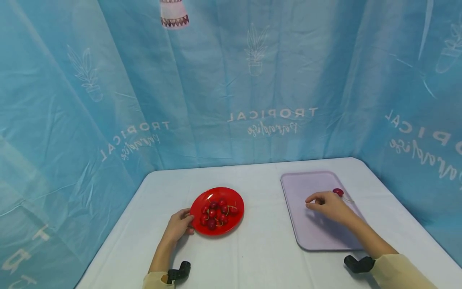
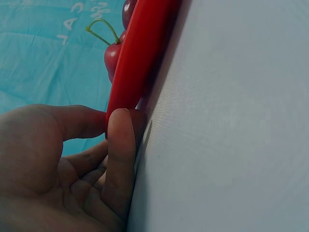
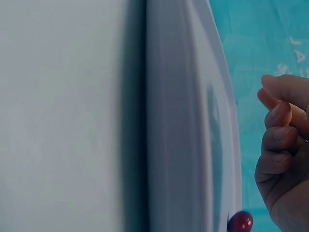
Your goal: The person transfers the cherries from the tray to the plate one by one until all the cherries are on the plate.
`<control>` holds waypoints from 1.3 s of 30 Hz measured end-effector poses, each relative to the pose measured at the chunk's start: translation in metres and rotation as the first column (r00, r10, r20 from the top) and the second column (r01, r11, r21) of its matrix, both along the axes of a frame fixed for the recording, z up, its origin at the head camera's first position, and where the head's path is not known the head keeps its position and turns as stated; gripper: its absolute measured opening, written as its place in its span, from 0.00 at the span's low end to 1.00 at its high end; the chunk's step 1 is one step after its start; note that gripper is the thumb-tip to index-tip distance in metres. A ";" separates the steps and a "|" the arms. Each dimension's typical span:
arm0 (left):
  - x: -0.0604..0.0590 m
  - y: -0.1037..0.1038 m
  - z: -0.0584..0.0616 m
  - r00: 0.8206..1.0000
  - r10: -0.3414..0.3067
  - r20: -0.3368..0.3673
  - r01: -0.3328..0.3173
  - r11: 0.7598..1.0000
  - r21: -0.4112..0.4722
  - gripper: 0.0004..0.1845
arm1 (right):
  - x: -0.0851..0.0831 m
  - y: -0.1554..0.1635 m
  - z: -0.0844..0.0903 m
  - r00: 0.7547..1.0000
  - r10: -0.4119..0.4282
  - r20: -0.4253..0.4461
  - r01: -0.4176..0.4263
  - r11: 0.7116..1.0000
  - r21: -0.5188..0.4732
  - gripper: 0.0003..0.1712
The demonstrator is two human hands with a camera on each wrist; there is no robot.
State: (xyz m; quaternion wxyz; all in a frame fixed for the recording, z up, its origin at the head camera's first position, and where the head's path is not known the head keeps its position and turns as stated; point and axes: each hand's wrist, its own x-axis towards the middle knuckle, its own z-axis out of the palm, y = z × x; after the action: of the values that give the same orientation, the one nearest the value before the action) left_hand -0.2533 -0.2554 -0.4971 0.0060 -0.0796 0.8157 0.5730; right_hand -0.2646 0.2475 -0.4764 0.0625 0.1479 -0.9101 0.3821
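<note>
The left hand (image 1: 179, 226) holds the near-left rim of a red plate (image 1: 232, 198), thumb and fingers pinching its edge, and the plate sits on the white counter (image 1: 260, 249) with a heap of dark red, shiny cherries (image 1: 215, 212) on thin green stalks. The right hand (image 1: 329, 204) hovers over the pale purple tray (image 1: 306, 233) on the right, its fingers loosely curled and holding nothing. A single round red cherry (image 1: 337, 192) with its stalk lies on the tray just beyond the knuckles, on the far side.
</note>
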 end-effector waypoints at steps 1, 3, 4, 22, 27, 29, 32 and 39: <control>0.000 0.000 0.000 1.000 0.000 0.000 0.000 1.000 0.003 0.22 | 0.001 0.002 0.000 1.000 -0.005 -0.006 0.005 1.000 0.002 0.11; 0.001 0.000 0.001 1.000 0.000 -0.001 0.000 1.000 0.006 0.22 | 0.003 0.007 -0.001 1.000 -0.011 -0.019 0.011 1.000 0.009 0.11; 0.001 0.000 0.001 1.000 -0.003 -0.003 0.003 1.000 0.004 0.22 | 0.003 0.009 -0.001 1.000 -0.012 -0.029 0.013 1.000 0.016 0.11; -0.001 0.001 0.000 1.000 0.003 0.010 -0.003 1.000 0.003 0.22 | 0.005 0.050 -0.006 0.990 -0.105 -0.092 0.111 0.992 0.054 0.13; -0.002 0.000 -0.002 1.000 0.001 0.011 -0.001 1.000 -0.005 0.22 | 0.008 0.060 -0.005 0.987 -0.140 -0.077 0.146 0.987 0.073 0.17; -0.002 0.000 -0.003 1.000 -0.004 0.011 0.004 1.000 -0.008 0.23 | 0.010 0.064 -0.005 0.986 -0.159 -0.057 0.163 0.983 0.083 0.19; -0.002 -0.001 -0.003 1.000 -0.008 0.013 0.008 1.000 -0.005 0.23 | 0.010 0.072 -0.005 0.982 -0.185 -0.030 0.187 0.978 0.092 0.20; -0.003 0.000 -0.001 1.000 -0.001 0.017 0.001 1.000 -0.011 0.23 | 0.012 0.087 -0.006 0.979 -0.203 -0.025 0.204 0.973 0.106 0.20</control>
State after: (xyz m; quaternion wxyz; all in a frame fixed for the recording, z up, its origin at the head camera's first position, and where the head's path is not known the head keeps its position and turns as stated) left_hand -0.2559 -0.2558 -0.4976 0.0129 -0.0843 0.8188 0.5678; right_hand -0.2529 0.3350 -0.4825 0.0994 0.0597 -0.9392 0.3231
